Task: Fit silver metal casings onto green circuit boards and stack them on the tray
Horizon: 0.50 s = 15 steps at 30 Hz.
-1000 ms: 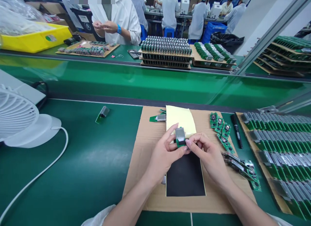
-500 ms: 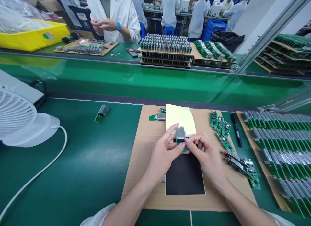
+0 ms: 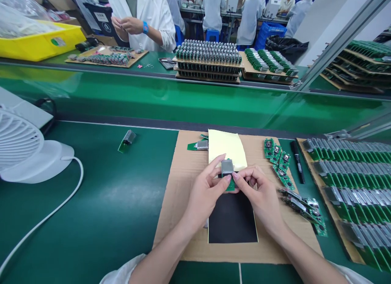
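Observation:
Between both hands, above the cardboard sheet (image 3: 175, 202), is a small green circuit board with a grey screen (image 3: 227, 167). My left hand (image 3: 204, 190) grips its left side, the thumb pressing just below the screen. My right hand (image 3: 258, 190) pinches its right edge with thumb and fingertips. A dark strip shows below the screen, partly covered by the thumbs. Under the hands lies a black sheet (image 3: 232, 221), with a pale yellow backing paper (image 3: 226, 143) at its far end. Another board with a screen (image 3: 201, 145) lies left of the yellow paper.
Several green boards (image 3: 276, 153) and a black marker (image 3: 297, 161) lie to the right, beside a rack of upright boards (image 3: 345, 194). A single board (image 3: 127, 140) and a white fan (image 3: 36, 153) are left. Behind a green partition (image 3: 171, 100), a person in white (image 3: 143, 23) works.
My left thumb has moved up slightly, from the board's lower part to just under the screen. Both hands still hold the board in the same place.

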{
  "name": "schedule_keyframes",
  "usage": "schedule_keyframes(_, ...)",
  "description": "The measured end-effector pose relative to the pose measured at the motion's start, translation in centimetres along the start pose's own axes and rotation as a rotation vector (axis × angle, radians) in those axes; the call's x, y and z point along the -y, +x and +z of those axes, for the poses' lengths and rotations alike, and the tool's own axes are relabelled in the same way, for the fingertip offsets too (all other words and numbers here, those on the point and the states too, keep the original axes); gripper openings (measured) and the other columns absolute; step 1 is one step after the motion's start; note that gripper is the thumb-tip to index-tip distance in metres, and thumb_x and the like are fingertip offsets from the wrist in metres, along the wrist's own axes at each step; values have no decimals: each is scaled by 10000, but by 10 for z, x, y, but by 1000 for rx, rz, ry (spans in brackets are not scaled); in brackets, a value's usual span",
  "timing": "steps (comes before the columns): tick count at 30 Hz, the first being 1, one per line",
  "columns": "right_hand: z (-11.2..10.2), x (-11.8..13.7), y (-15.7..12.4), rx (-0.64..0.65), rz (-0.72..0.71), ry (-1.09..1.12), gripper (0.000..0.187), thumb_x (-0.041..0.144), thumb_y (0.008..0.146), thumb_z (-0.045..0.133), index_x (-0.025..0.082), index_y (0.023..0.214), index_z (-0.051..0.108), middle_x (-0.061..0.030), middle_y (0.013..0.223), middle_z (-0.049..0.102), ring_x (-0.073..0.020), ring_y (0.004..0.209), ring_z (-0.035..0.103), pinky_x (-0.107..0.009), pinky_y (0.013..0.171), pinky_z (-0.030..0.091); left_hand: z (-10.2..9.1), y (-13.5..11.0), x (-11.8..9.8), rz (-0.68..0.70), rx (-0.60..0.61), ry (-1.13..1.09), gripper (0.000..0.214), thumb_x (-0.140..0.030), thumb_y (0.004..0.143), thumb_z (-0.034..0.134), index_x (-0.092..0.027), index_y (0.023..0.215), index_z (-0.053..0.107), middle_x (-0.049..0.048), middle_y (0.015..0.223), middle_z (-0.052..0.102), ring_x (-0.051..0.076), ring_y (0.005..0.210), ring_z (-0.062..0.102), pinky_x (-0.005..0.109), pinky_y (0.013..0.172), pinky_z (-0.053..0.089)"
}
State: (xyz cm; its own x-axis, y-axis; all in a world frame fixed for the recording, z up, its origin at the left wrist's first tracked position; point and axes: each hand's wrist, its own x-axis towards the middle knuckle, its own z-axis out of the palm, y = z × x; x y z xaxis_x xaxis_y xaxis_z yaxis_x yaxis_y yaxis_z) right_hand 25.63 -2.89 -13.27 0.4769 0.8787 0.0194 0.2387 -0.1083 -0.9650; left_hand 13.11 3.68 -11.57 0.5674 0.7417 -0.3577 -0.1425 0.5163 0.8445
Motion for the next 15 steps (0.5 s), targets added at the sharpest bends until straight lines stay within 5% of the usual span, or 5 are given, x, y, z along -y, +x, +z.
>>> schedule_keyframes(15,2,0,-1,0,12,30,177,296,870,646,231,705,638,10,625,612,-199,705,489,-335,666,345,1,0,1,20,-10,-14,596,-214,789,718,-188,1349,517,89,1201,696,217,937,695,303,705,622)
